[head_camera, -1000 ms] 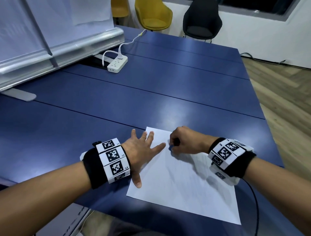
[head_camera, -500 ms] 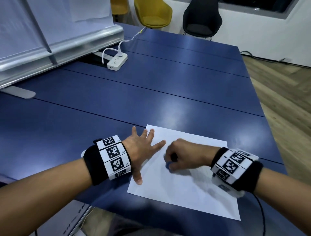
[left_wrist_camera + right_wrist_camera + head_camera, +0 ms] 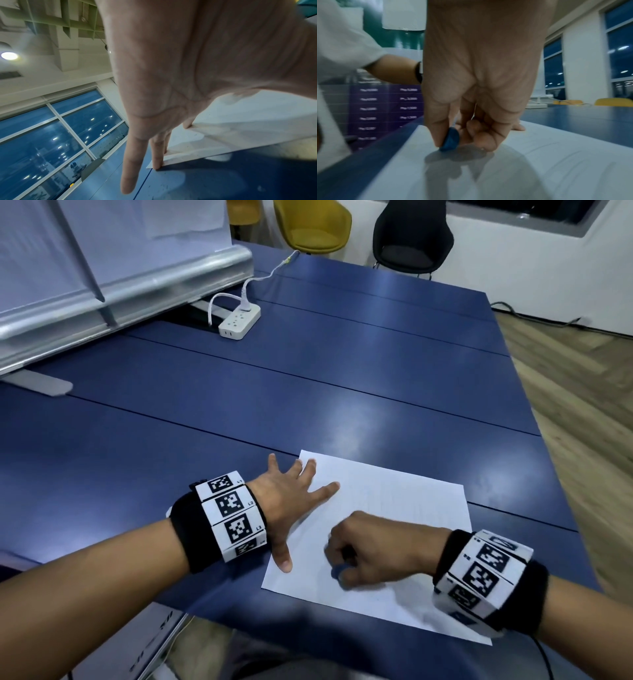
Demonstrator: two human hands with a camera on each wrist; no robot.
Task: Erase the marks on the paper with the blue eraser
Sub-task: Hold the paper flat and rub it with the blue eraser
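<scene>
A white sheet of paper [image 3: 394, 508] lies on the blue table near its front edge; any marks on it are too faint to make out. My right hand [image 3: 370, 549] pinches a small blue eraser [image 3: 340, 569] between thumb and fingers and presses it on the paper's near left part. In the right wrist view the eraser [image 3: 451, 139] touches the paper [image 3: 556, 162] under my thumb. My left hand [image 3: 291, 498] lies flat with spread fingers on the paper's left edge, holding it down. The left wrist view shows the straight fingers [image 3: 132, 162] touching the paper's corner [image 3: 240, 128].
A white power strip [image 3: 239, 322] with cables sits far back on the table [image 3: 308, 371]. A silver stand base [image 3: 120, 292] runs along the back left. Yellow chairs [image 3: 315, 224] and a black chair [image 3: 411, 237] stand behind the table. Wooden floor lies to the right.
My right hand has slid the eraser down the paper toward me, from near the top left to the lower left part. The left hand has stayed flat on the paper's edge.
</scene>
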